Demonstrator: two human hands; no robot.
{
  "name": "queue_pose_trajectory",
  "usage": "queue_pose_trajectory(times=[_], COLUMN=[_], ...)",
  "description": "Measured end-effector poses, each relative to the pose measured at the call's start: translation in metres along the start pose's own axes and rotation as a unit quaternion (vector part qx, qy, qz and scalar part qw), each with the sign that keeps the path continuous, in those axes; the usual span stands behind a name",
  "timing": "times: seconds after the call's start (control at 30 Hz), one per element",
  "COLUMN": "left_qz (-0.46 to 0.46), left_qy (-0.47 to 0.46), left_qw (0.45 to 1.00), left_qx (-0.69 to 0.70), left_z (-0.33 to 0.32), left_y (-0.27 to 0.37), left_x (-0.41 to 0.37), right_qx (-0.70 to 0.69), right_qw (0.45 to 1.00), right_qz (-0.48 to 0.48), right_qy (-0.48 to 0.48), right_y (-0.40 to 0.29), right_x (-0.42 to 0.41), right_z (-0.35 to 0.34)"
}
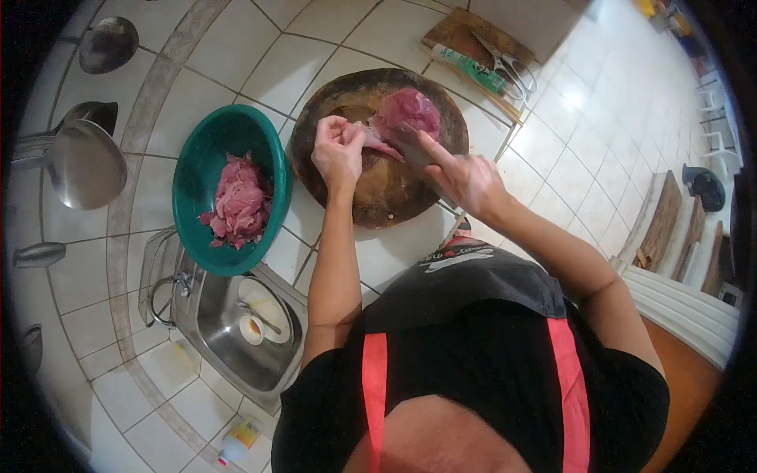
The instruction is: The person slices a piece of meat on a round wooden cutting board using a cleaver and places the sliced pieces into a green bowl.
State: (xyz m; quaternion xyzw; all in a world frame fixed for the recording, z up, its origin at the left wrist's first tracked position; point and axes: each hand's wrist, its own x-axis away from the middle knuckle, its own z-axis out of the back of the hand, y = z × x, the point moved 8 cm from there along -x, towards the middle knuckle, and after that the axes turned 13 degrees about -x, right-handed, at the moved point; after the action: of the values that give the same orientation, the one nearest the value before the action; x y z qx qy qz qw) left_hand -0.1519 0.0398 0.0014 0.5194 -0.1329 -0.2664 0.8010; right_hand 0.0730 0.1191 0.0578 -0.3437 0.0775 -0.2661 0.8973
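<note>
A lump of raw red meat [409,112] rests on a round wooden chopping board [378,195]. My left hand [340,151] pinches a pale, stringy end of this meat between thumb and fingers, pulling it out to the left. In my right hand [464,177] is a knife [411,145], its broad blade lying against the meat with my index finger along its top. Most of the knife's handle is hidden under my palm. Left of the board, a green plastic basin [192,177] holds a heap of cut raw meat [239,204].
Beyond the board lie scissors [502,65], a green-and-white packet [467,65] and a small wooden board [449,29]. A steel sink [219,331] with a plate [257,292] and a cup [251,331] is at lower left. Metal ladles [89,165] hang on the left wall.
</note>
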Motion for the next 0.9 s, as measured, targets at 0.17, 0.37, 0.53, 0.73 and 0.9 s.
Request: queue_pose_trajectory(times=[0.17,0.37,0.53,0.73,0.9], left_qz=[0.077,0.115,0.102,0.077,0.096], left_qy=[0.012,-0.054,-0.068,-0.079,-0.05], left_qw=[0.986,0.982,0.991,0.992,0.989], left_qx=[0.147,0.141,0.047,0.059,0.101], left_z=[0.015,0.02,0.016,0.013,0.023], left_y=[-0.009,-0.02,-0.02,-0.02,-0.028], left_x=[0.018,0.026,0.026,0.026,0.028], right_qx=[0.016,-0.099,-0.087,0.015,0.057], right_qw=[0.999,0.992,0.989,0.966,0.986], right_qz=[-0.017,0.074,0.12,0.247,0.159], right_qy=[-0.033,-0.009,0.013,0.07,0.012], right_y=[0.012,0.006,-0.011,-0.035,-0.046], right_x=[0.015,0.008,-0.028,-0.076,-0.085], right_z=[0.013,0.043,0.039,0.002,-0.015])
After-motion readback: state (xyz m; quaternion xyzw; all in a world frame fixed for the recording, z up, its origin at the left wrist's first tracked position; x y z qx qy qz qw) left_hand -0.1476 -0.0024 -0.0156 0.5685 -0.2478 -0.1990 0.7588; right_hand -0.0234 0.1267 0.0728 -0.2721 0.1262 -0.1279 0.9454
